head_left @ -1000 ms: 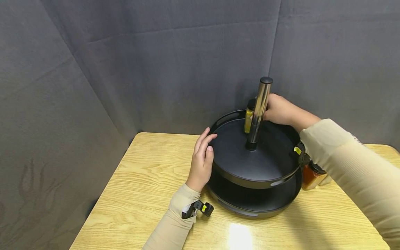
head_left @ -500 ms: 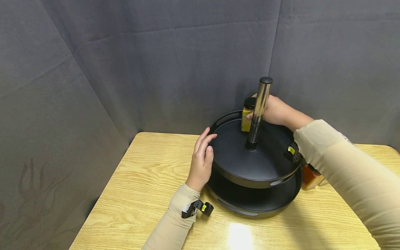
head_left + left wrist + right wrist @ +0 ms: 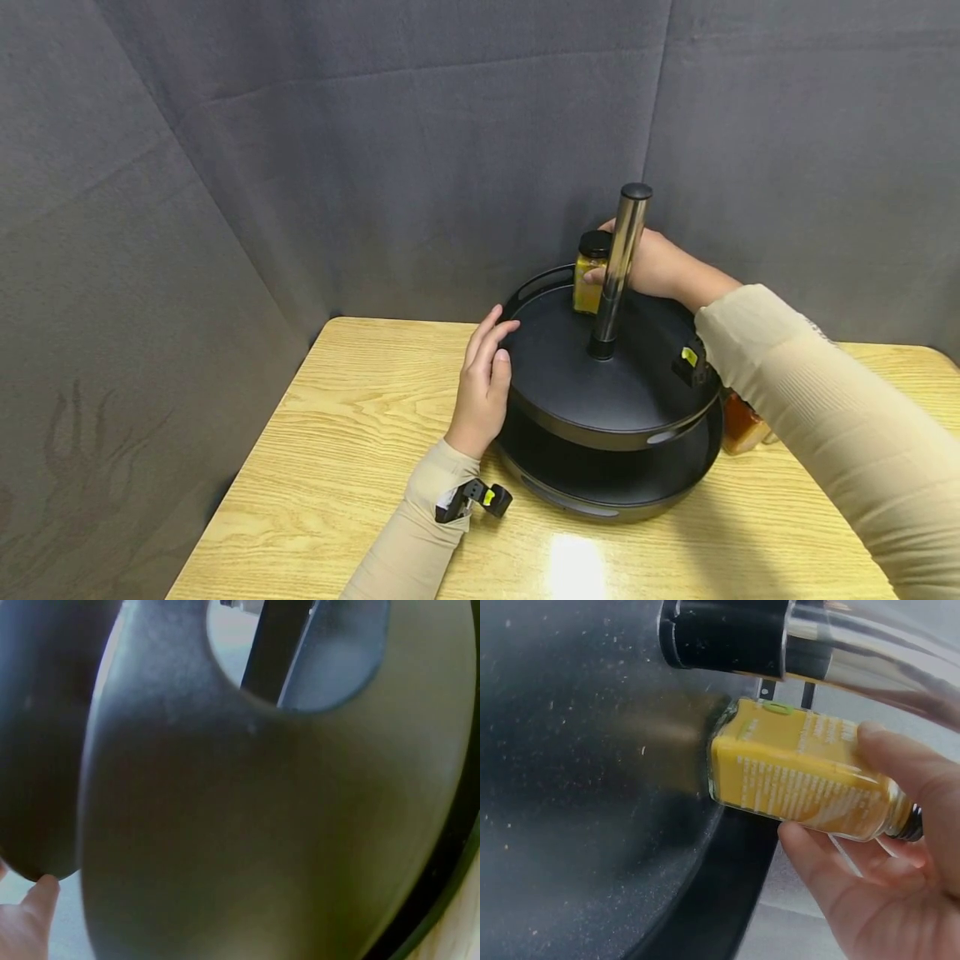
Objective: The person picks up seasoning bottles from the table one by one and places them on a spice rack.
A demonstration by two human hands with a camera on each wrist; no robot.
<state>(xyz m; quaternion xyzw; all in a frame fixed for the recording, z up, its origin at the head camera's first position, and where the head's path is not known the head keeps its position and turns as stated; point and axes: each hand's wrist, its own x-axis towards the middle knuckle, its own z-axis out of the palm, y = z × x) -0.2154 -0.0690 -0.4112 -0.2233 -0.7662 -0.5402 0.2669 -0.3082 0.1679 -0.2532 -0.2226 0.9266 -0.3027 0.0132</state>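
Note:
A black two-tier round tray stand has an upper tray [image 3: 566,392], a lower tray [image 3: 592,477] and an upright metallic post [image 3: 625,246]. On the left, my left hand [image 3: 480,400] touches the upper tray's rim with extended fingers; one fingertip [image 3: 46,889] shows low in the left wrist view. Behind the post, my right hand [image 3: 656,265] grips a square glass jar [image 3: 799,769] with yellow contents and a black lid. The jar's base is at the upper tray's back part, and the right wrist view shows it close to the tray floor; contact is hard to judge.
Another jar with orange-red contents [image 3: 741,427] stands on the wooden table [image 3: 360,433] right of the stand, partly hidden by the right sleeve. A grey curtain [image 3: 450,183] hangs behind the table.
My right hand has carried the yellow jar leftward from behind the post, leaving more of the jar visible. The left hand stays at the upper rim.

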